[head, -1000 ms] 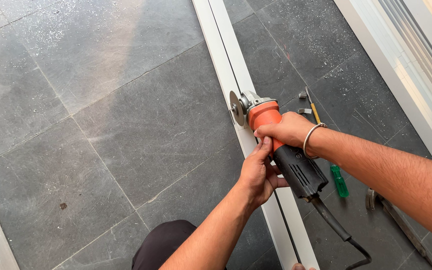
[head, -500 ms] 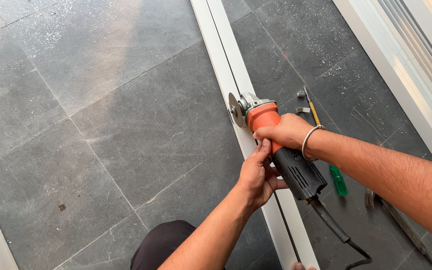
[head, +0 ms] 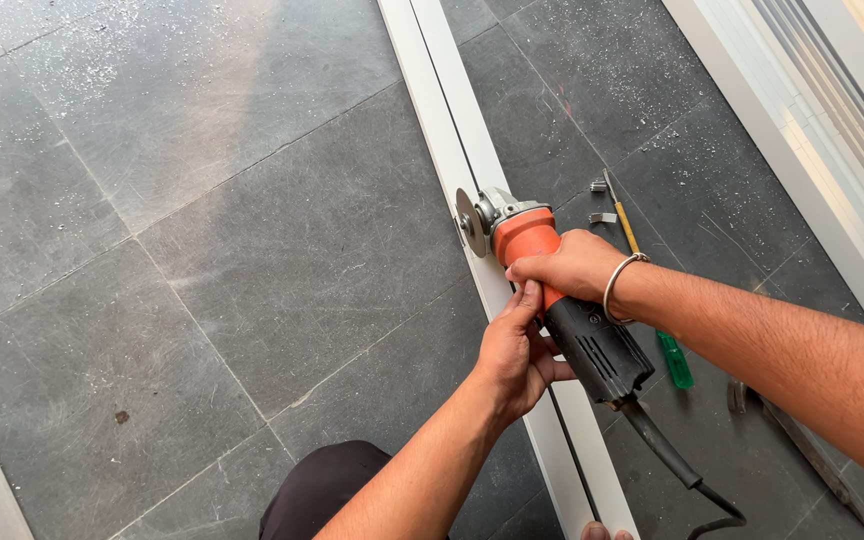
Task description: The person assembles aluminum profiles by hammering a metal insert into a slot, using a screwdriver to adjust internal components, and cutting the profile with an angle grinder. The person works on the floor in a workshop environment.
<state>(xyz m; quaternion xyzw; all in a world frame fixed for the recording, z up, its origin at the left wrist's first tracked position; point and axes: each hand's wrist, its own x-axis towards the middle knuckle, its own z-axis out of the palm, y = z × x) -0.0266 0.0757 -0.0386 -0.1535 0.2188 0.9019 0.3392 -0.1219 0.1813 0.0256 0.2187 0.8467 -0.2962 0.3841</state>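
An orange and black angle grinder (head: 520,236) lies over a long white metal profile (head: 434,90) on the dark tiled floor, its disc (head: 470,222) at the profile's left edge. My right hand (head: 574,266), a bangle on its wrist, grips the orange body from above. My left hand (head: 514,350) holds the grinder from below, at the join of orange and black. A black cord (head: 664,450) trails from the tool's rear toward the bottom edge.
A screwdriver with a yellow shaft and green handle (head: 674,360) lies right of the profile, beside two small metal pieces (head: 600,216). A dark hand tool (head: 802,450) lies at the lower right. A white frame (head: 802,170) runs along the right. Metal dust speckles the tiles.
The grinder and both hands have shifted very slightly up along the profile. The grip is the same.
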